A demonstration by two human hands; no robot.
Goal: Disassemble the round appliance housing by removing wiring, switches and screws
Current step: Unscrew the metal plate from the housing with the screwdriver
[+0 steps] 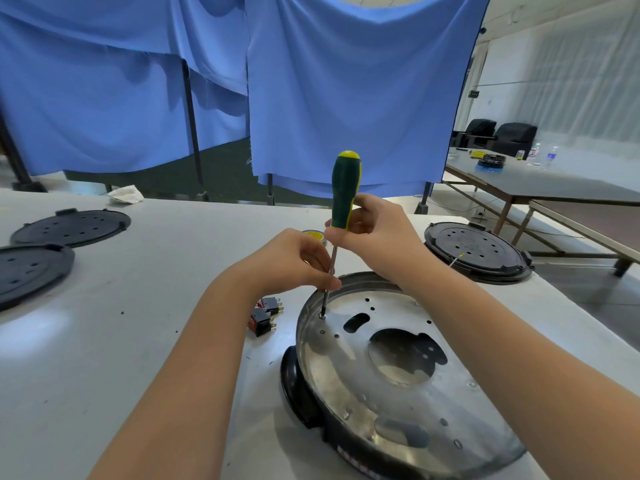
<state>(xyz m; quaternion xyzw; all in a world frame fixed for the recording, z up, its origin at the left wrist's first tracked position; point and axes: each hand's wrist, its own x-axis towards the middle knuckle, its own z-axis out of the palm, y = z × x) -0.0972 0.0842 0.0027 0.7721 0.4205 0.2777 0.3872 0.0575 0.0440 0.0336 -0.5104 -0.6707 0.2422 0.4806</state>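
The round appliance housing [398, 375] is lying at the table's [138, 341] five o'clock, its screw [322, 316] at ten o'clock met by the screwdriver [343, 195], handle gripped by the right hand [377, 230], shaft pinched by the left hand [294, 261]; upright pressure is advised.

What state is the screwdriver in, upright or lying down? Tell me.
Upright, nearly vertical. The screwdriver stands with its tip on a screw in the round housing; right hand holds the handle, left hand pinches the shaft.

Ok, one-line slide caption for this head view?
Right hand holds a screwdriver upright on a screw in the round housing while the left hand pinches its shaft.
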